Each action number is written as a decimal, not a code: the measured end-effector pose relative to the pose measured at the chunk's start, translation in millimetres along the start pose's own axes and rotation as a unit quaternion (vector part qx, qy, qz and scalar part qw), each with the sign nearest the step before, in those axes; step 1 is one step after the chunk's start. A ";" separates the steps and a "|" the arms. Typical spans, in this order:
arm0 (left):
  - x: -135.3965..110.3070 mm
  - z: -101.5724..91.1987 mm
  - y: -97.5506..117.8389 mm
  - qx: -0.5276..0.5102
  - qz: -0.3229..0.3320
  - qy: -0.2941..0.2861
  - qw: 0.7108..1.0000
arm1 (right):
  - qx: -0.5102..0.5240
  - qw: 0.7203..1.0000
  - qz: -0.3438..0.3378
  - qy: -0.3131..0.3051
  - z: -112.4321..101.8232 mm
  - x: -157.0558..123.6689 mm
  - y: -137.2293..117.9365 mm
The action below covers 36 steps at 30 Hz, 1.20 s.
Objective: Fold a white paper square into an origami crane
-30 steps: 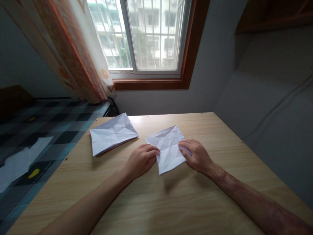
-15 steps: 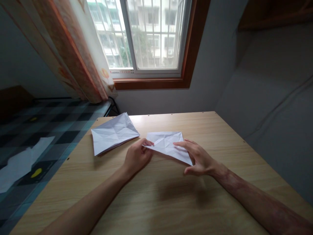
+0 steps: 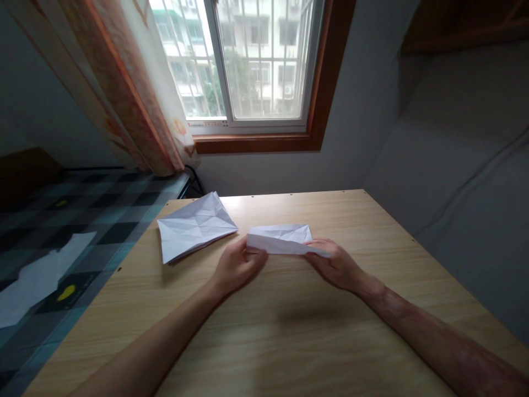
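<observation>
A creased white sheet of paper (image 3: pixel 281 244) is held between my two hands over the wooden table (image 3: pixel 264 342), its near edge bent up into a flap. My left hand (image 3: pixel 238 263) grips the left end, with the thumb at the front of the flap and the other fingers mostly hidden. On the right, my right hand (image 3: pixel 335 263) pinches the other end, thumb below and fingers on the upper side. Left of them lies another folded white paper (image 3: pixel 196 225), marked with crossing creases and touched by neither hand.
White paper pieces (image 3: pixel 37 281) lie on the checked bed (image 3: pixel 119 190) at the left. Beyond the table's far edge is a window (image 3: pixel 264 66) with a patterned curtain (image 3: pixel 136 94). A wooden shelf (image 3: pixel 467 33) hangs at the upper right.
The paper's near edge has turned up into a flap. My right hand has closed from a loose spread onto the right end, and my left thumb has come to the front.
</observation>
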<state>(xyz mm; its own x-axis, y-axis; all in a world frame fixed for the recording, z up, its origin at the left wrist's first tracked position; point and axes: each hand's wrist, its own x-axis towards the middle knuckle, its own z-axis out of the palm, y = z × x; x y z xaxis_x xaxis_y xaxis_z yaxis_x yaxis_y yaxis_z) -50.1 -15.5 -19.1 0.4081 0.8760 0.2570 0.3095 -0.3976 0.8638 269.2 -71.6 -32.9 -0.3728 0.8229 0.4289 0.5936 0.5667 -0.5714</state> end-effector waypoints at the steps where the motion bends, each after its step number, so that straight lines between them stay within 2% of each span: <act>1: 0.9 0.2 -1.1 -0.037 0.000 -0.023 0.999 | 0.017 0.999 0.024 0.015 0.6 0.4 1.2; 3: 3.1 0.3 -3.0 -0.079 -0.003 -0.057 0.995 | 0.057 0.995 0.075 0.038 2.0 0.5 5.1; 5: 5.3 0.3 -4.6 -0.077 -0.007 -0.064 0.995 | 0.114 0.983 0.131 0.054 4.2 0.1 10.5; 8: 6.9 0.7 -8.1 -0.035 -0.009 -0.039 0.999 | 0.217 0.954 0.193 0.069 8.9 -0.4 19.1; 10: 6.4 1.8 -12.0 0.013 -0.001 -0.015 1.000 | 0.236 0.945 0.212 0.083 12.0 -0.6 23.9; 15: 1.9 5.9 -19.8 0.193 0.010 0.068 0.979 | 0.138 0.965 0.190 0.115 16.7 -1.1 29.9; 19: 0.8 4.7 -13.9 0.275 0.114 0.114 0.948 | 0.040 0.979 0.141 0.145 15.4 -1.7 26.4; 21: 1.4 3.4 -10.1 0.289 0.166 0.086 0.939 | -0.037 0.983 0.097 0.151 12.9 -1.8 20.4; 23: 2.1 3.2 -8.1 0.285 0.200 0.007 0.937 | -0.110 0.984 0.050 0.130 10.4 -2.0 12.2; 25: 2.3 4.3 -8.4 0.270 0.214 -0.085 0.935 | -0.154 0.985 0.007 0.076 9.4 -2.5 3.4; 27: 2.1 5.8 -10.1 0.257 0.208 -0.146 0.932 | -0.164 0.986 -0.025 -0.005 10.5 -3.2 -4.1; 29: 1.8 6.6 -12.0 0.255 0.195 -0.174 0.931 | -0.154 0.984 -0.033 -0.084 12.9 -4.0 -9.0; 31: 1.3 6.3 -13.2 0.261 0.185 -0.185 0.929 | -0.150 0.980 -0.018 -0.127 15.4 -4.5 -11.6; 36: -1.7 4.7 -11.8 0.305 0.175 -0.213 0.912 | -0.168 0.978 0.024 -0.118 19.4 -5.4 -11.5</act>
<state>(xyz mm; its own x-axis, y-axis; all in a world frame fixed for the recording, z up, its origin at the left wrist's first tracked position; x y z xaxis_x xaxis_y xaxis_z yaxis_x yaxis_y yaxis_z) -50.4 -13.6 -31.8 0.8294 0.5333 0.1666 0.4642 -0.8237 0.3258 250.5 -81.7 -42.2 -0.4698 0.8572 0.2112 0.8006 0.5145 -0.3072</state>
